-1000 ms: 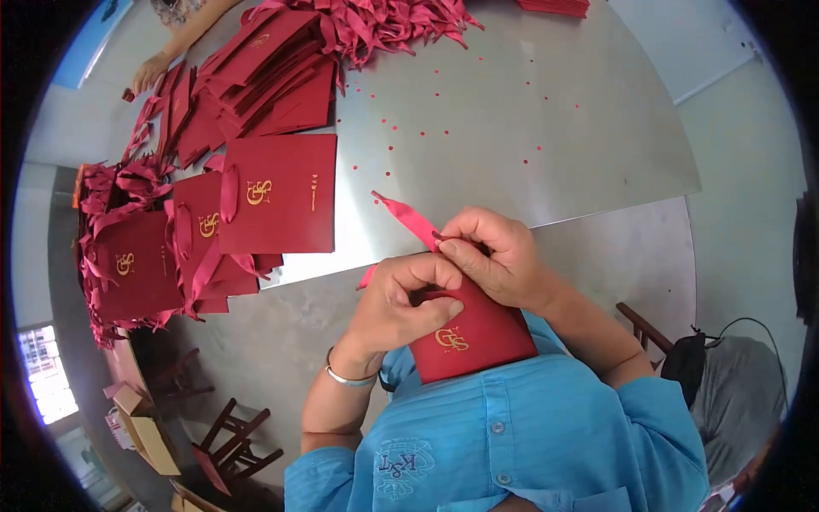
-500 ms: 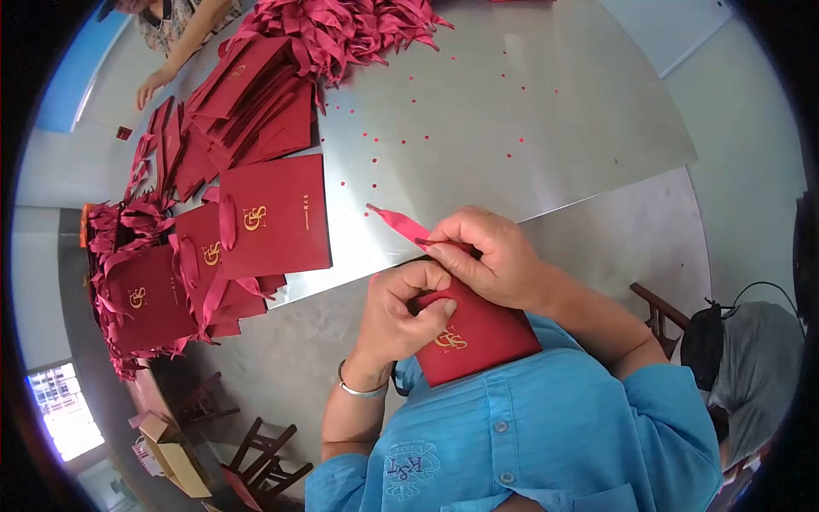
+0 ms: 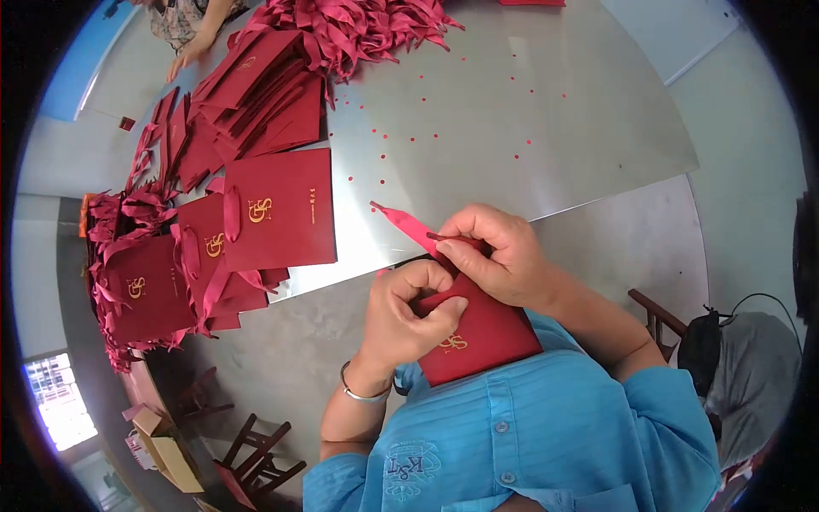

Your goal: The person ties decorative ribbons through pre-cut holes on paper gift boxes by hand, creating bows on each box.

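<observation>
A dark red paper gift bag (image 3: 486, 334) with gold lettering rests against the front of my blue shirt. My left hand (image 3: 411, 309) is closed on the bag's top edge, thumb and fingers pinching it. At the same edge, my right hand (image 3: 497, 254) pinches a pink ribbon (image 3: 404, 225) close to one dark, stiff tip. The ribbon's other dark tip sticks out freely toward the upper left, over the table. Behind my fingers, part of the bag's opening is hidden.
The metal table (image 3: 597, 111) carries scattered small red dots. Finished-looking red bags with ribbon handles (image 3: 286, 213) lie at left, below a stack of flat bags (image 3: 256, 94). Beyond is a ribbon heap (image 3: 354, 30). Another person's hand (image 3: 189, 55) is at upper left; a wooden stool (image 3: 258, 461) stands below.
The view has shifted slightly. My left thumb has moved a little to the right along the bag's edge; my right hand keeps its pinch on the ribbon.
</observation>
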Demonstrator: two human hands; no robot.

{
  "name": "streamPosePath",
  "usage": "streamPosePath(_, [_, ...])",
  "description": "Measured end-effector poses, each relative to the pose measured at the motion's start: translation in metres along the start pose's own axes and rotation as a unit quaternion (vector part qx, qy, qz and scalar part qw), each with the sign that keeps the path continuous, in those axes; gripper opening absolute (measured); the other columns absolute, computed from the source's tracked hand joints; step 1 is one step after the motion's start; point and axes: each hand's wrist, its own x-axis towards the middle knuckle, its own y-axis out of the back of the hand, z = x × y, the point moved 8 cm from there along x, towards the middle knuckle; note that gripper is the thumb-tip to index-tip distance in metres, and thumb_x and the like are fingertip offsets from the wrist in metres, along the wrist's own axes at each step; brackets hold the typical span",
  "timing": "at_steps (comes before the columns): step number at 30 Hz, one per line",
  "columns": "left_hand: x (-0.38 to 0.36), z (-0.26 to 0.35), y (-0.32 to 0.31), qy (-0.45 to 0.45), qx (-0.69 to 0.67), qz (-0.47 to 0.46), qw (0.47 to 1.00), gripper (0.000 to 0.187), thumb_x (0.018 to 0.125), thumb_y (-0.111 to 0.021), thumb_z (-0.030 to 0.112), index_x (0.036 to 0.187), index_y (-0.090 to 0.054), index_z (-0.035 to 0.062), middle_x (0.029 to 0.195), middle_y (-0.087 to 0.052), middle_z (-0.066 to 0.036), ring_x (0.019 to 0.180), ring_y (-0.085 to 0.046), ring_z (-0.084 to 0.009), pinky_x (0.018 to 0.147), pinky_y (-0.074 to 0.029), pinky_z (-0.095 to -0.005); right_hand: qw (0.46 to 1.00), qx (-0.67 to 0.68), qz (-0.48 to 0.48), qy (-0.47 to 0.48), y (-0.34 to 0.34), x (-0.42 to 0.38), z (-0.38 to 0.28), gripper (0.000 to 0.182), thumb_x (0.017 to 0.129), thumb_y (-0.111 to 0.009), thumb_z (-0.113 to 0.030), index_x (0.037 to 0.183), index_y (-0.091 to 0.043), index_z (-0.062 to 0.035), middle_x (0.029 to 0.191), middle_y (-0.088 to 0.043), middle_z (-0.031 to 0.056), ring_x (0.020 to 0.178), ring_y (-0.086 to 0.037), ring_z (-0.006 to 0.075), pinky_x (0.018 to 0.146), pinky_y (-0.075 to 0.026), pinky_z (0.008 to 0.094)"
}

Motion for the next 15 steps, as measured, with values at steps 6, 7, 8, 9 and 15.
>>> streamPosePath(6, [-0.003,0.01,0.001,0.034,-0.005,-0.01,0.999,0.014,0.073,-0.069,-0.006,0.078,-0.059,0.0012,0.075,-0.056,0.004,0.068,-0.049,-0.0027,0.059,-0.039,-0.0184,0.999,0.043,-0.002,-0.017,0.006,0.001,0.002,0.007,0.088,-0.062,-0.001,0.095,-0.062,-0.0011,0.08,-0.063,0.0058,0.07,-0.06,0.0103,0.061,-0.048,0.0244])
streamPosePath(7, [-0.003,0.009,0.001,0.054,0.0,-0.014,0.998,0.013,0.074,-0.07,-0.006,0.079,-0.06,0.0011,0.075,-0.057,0.004,0.068,-0.05,-0.0024,0.059,-0.04,-0.0182,0.999,0.043,-0.008,-0.015,0.007,0.002,0.002,0.007,0.088,-0.062,-0.001,0.095,-0.062,-0.0011,0.08,-0.063,0.0058,0.07,-0.06,0.0103,0.061,-0.048,0.0244])
streamPosePath(8, [-0.003,0.012,0.002,0.053,-0.002,-0.009,0.999,0.013,0.074,-0.07,-0.006,0.079,-0.06,0.0011,0.075,-0.057,0.004,0.068,-0.05,-0.0024,0.059,-0.04,-0.0182,0.999,0.046,0.01,-0.002,0.011,0.003,0.001,0.008,0.087,-0.063,-0.001,0.095,-0.063,-0.0011,0.079,-0.063,0.0062,0.07,-0.06,0.012,0.061,-0.048,0.0256])
streamPosePath(9, [-0.003,0.011,0.001,0.076,-0.016,-0.017,0.997,0.013,0.074,-0.07,-0.005,0.079,-0.06,0.001,0.075,-0.058,0.003,0.068,-0.05,-0.0022,0.058,-0.04,-0.0179,0.998,0.048,0.027,0.01,0.017,0.004,-0.001,0.009,0.086,-0.063,0.0,0.095,-0.064,-0.0011,0.078,-0.063,0.0066,0.071,-0.06,0.0136,0.061,-0.048,0.0269])
streamPosePath(15, [-0.002,0.01,-0.001,0.062,0.005,-0.032,0.998,0.009,0.077,-0.068,-0.005,0.081,-0.062,-0.0002,0.073,-0.059,0.004,0.066,-0.05,-0.0018,0.056,-0.039,-0.0177,0.986,-0.089,-0.048,0.133,0.029,0.012,-0.046,0.017,0.075,-0.068,0.003,0.092,-0.069,-0.003,0.073,-0.06,0.0054,0.067,-0.056,0.0211,0.06,-0.045,0.0313])
